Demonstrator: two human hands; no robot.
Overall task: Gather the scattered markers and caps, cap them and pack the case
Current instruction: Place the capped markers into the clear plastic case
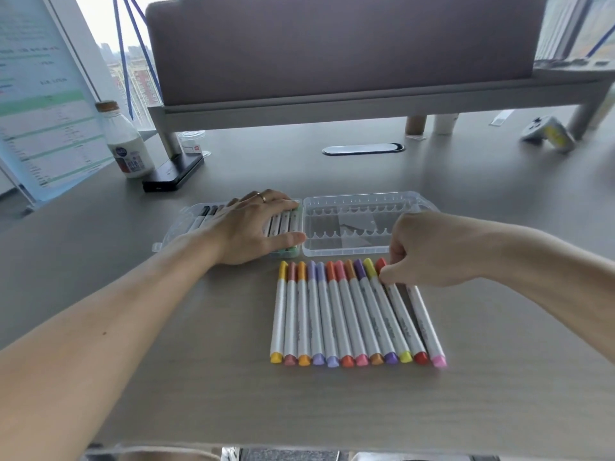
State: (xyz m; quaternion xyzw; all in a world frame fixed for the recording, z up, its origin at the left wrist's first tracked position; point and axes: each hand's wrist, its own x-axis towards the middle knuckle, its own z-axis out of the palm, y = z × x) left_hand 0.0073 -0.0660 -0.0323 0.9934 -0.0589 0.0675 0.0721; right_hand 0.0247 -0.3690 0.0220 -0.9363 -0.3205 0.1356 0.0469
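Observation:
A clear plastic marker case lies open on the grey table. Its left half holds several capped markers, and my left hand rests flat on them with fingers straight. Its right half shows bare ridged slots. In front of the case a row of several white markers with coloured caps lies side by side. My right hand is curled over the far ends of the rightmost markers and seems to pinch the red-capped marker. The pink marker lies just right of it, its far end hidden by the hand.
A milk bottle and a black box stand at the back left beside a printed sheet. A grey divider panel spans the back. A cable slot and a small device lie further back.

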